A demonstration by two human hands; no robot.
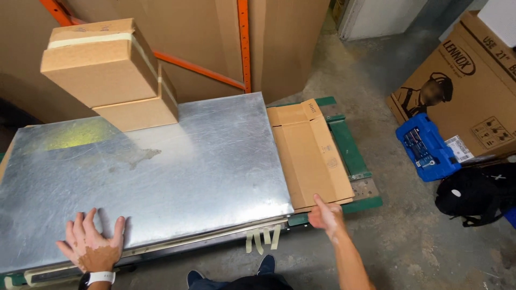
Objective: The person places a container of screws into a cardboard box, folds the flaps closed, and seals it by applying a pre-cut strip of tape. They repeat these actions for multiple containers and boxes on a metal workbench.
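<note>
1. Galvanised steel sheet [177,172] lies flat across a green cart [349,147], its long axis running left to right in front of the person, its near edge just ahead of both hands.

2. Flattened cardboard carton [310,156] lies beside the sheet's right edge, partly tucked under it, its long axis running away from the person. It sits directly ahead of the right hand [325,216], which is far nearer to it than the other hand.

3. That right hand has its index finger stretched forward, the tip touching the carton's near edge; the other fingers are curled in. It grips nothing.

4. Over at the near left part of the sheet, the left hand [92,246] rests palm down on the metal, fingers spread wide and holding nothing. A white wristband shows at its wrist.

5. Two stacked cardboard boxes [113,72] stand on the sheet's far left part, well apart from both hands.

6. Off to the right on the concrete floor [408,236] lie a blue tool case [427,146] and a black backpack [475,194], beside a large printed carton [467,91].
</note>
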